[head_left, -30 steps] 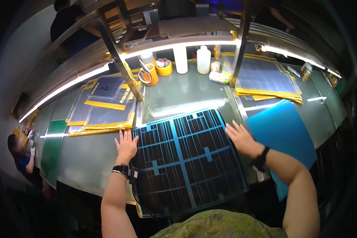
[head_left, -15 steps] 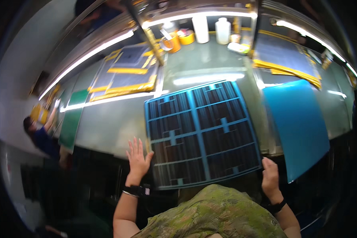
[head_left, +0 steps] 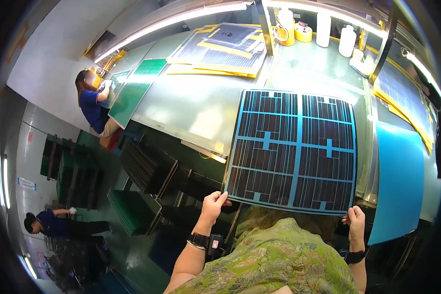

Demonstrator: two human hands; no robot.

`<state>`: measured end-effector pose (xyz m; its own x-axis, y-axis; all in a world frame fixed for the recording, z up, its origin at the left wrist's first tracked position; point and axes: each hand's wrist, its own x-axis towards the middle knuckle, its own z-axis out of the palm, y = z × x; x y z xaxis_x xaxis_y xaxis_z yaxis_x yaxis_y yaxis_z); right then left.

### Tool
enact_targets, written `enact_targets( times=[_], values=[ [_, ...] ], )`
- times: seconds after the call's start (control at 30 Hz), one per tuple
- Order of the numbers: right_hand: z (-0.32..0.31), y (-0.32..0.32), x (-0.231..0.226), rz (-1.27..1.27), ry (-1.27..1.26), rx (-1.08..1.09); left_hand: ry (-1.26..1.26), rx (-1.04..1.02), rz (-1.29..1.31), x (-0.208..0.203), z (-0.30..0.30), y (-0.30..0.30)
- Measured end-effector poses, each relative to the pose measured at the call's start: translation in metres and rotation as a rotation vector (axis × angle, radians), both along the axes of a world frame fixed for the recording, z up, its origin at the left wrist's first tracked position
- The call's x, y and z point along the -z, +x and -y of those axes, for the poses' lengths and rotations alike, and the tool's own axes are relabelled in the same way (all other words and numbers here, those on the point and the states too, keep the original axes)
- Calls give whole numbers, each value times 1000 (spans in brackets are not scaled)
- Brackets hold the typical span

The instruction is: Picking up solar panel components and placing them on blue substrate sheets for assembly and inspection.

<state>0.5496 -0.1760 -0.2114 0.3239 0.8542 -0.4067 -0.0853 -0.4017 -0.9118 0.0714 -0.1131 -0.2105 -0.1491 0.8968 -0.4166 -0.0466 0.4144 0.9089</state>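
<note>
A large flat panel point(head_left: 293, 164), dark with fine line patterns in blocks and light blue dividing bands, looks like a circuit board panel. Its far part lies over the bench while its near edge reaches toward my body. At the near left corner my left hand point(head_left: 213, 206) is closed, pinching the edge between thumb and fingers. My right hand point(head_left: 355, 221) is closed on the near right corner. To the right of the panel, a plain blue sheet point(head_left: 399, 183) slopes over the bench edge, apart from my right hand.
Yellow-edged film sheets point(head_left: 225, 46) lie on the bench at far left; more point(head_left: 402, 93) are at right. Bottles point(head_left: 347, 41) and tape rolls point(head_left: 303, 33) stand at the back. Leftward are racks of green panels point(head_left: 132, 208), a seated co-worker point(head_left: 94, 105) and another person point(head_left: 59, 225).
My left hand, spread open beside the panel's left edge before, now grips its near left corner. My right hand stays at the near right corner. The view has swung left.
</note>
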Motion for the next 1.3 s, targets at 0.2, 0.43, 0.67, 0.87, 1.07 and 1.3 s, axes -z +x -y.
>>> enact_targets(
  times=[0.2,0.43,0.67,0.87,1.07,1.3],
  values=[
    [-3,10,-43,1226,413,-212,-163,125,131,-15,-19,-17],
    [-43,-17,-51,1461,692,-517,55,63,109,-36,-54,-27],
    [-111,-8,-234,1113,762,91,1038,56,250,-298,-122,4],
    [-202,59,-241,-82,631,50,1166,771,-820,-273,-103,73],
    [-252,103,-74,137,108,-29,728,927,-1222,-75,-134,95],
    [-84,223,-90,1071,373,439,556,824,-1292,-36,-144,113]
  ],
)
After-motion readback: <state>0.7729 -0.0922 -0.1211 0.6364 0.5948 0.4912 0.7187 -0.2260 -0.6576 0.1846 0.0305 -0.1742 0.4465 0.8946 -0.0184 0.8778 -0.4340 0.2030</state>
